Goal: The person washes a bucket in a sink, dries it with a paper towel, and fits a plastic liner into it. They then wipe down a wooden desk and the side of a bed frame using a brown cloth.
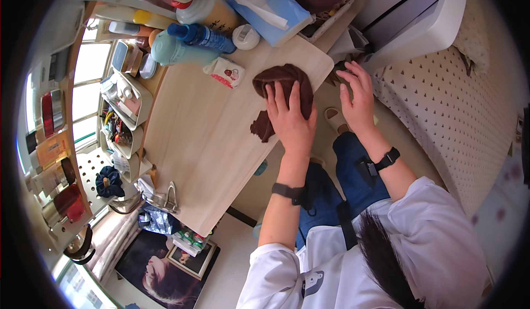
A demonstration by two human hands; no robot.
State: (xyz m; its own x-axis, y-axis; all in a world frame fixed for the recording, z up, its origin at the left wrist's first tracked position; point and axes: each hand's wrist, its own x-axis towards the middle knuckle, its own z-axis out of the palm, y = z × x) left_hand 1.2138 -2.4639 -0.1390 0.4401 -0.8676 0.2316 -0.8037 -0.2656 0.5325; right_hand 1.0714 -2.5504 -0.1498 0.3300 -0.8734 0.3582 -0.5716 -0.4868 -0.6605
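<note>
A dark brown cloth [282, 76] lies bunched near the front right part of the pale wooden desk [193, 127], with one ragged corner spilling toward the left. My left hand [291, 118] rests on top of it, palm down, its fingers spread over the folds. Off the desk's right edge, my right hand [358, 96] hangs in the air with loosely bent fingers apart and nothing in them. A small white and red packet [225, 73] sits on the desk just beyond the cloth.
At the back stand a blue bottle [203, 37], a pale green bottle [168, 49], a white round lid [245, 37] and a blue tissue box [270, 11]. White organiser bins [138, 107] line the left side. A bed [436, 99] is at the right.
</note>
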